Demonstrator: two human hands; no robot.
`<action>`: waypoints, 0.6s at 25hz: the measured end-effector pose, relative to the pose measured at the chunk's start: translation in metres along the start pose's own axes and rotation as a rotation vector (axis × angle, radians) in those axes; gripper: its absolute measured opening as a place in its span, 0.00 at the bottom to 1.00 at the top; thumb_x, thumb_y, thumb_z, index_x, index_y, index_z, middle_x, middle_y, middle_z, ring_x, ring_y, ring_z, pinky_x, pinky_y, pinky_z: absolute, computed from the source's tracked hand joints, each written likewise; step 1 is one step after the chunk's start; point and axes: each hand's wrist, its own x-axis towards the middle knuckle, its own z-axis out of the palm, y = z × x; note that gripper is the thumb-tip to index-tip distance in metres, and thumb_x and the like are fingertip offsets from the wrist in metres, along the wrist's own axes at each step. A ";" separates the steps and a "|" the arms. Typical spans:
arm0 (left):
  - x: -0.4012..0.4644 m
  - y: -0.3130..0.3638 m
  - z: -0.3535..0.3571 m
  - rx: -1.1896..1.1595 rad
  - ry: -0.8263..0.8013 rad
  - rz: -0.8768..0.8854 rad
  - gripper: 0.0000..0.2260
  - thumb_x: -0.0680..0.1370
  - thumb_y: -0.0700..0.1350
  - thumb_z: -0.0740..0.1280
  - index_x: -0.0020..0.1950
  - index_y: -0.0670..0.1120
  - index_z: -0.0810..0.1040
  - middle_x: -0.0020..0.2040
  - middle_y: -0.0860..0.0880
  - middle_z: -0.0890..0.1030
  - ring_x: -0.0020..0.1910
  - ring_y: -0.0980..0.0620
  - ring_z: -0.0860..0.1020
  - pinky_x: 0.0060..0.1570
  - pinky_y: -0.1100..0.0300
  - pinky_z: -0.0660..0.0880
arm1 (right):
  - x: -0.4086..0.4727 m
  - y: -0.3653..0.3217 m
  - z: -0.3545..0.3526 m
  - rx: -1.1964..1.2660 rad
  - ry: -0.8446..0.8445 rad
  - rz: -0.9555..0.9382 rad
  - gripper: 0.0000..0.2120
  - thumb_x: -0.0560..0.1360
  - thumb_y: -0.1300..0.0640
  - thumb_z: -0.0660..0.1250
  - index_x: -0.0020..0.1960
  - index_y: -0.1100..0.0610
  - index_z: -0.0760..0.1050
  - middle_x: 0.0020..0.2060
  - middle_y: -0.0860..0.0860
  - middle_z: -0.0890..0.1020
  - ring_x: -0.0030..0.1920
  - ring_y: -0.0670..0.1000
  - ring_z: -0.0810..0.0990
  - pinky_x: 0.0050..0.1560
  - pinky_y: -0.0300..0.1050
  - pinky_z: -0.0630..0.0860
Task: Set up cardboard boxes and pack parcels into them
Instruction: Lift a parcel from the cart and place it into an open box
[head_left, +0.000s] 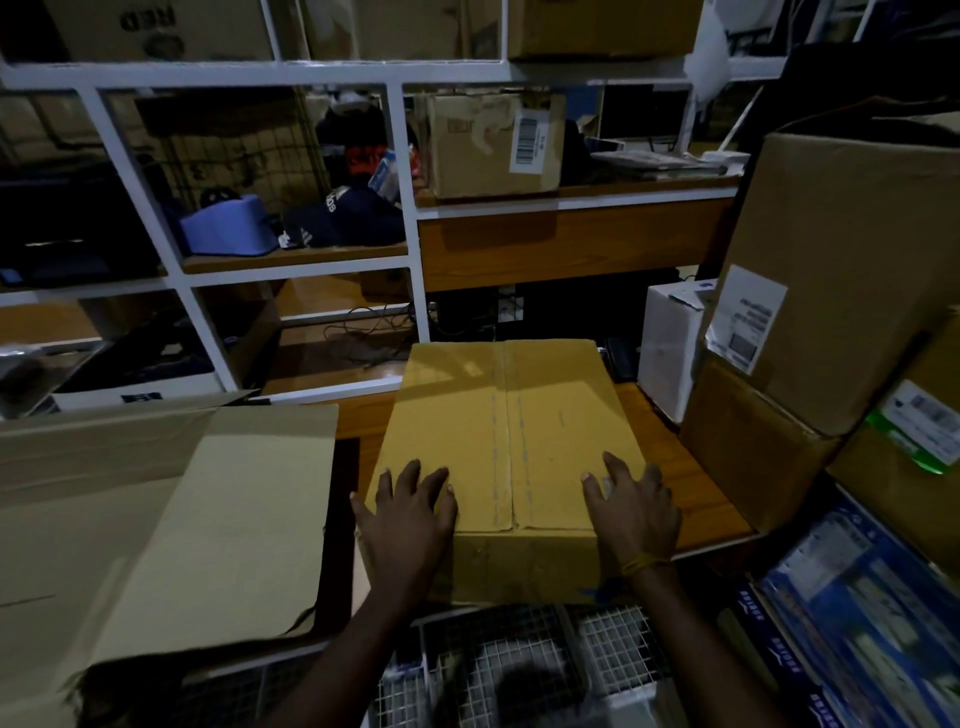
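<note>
A closed brown cardboard box (506, 431) sits in the middle of the wooden table (696, 493), its top flaps meeting along a centre seam. My left hand (408, 519) rests flat on the box's near left corner, fingers spread. On the near right corner lies my right hand (634, 506), also flat with fingers spread; a yellow band circles its wrist. To the left a large cardboard box (171, 525) lies with its flaps open.
Stacked cardboard boxes (841, 291) with labels stand at the right, with a white box (670, 348) behind them. Blue printed cartons (852, 603) lie at the lower right. A white wire basket (519, 670) is below the table edge. White shelves (301, 270) hold boxes and goods behind.
</note>
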 end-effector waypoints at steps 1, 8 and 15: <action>-0.001 0.002 0.000 0.002 0.002 -0.002 0.23 0.78 0.63 0.51 0.70 0.64 0.74 0.75 0.55 0.70 0.77 0.44 0.63 0.72 0.31 0.52 | -0.002 0.001 0.000 0.009 0.006 0.002 0.27 0.79 0.35 0.57 0.75 0.42 0.65 0.73 0.62 0.64 0.67 0.65 0.70 0.62 0.57 0.71; -0.001 0.002 0.002 0.011 0.013 0.014 0.23 0.79 0.61 0.51 0.71 0.62 0.73 0.75 0.53 0.70 0.77 0.43 0.63 0.71 0.33 0.55 | -0.014 0.007 -0.001 0.038 0.019 0.009 0.26 0.79 0.37 0.58 0.75 0.44 0.67 0.72 0.61 0.65 0.66 0.65 0.70 0.61 0.59 0.70; -0.003 0.003 0.004 0.012 0.006 0.024 0.28 0.78 0.63 0.44 0.73 0.62 0.71 0.77 0.53 0.67 0.77 0.43 0.62 0.72 0.34 0.53 | -0.023 0.004 -0.009 0.037 0.011 0.047 0.26 0.79 0.37 0.58 0.75 0.44 0.67 0.73 0.61 0.65 0.67 0.65 0.70 0.62 0.58 0.70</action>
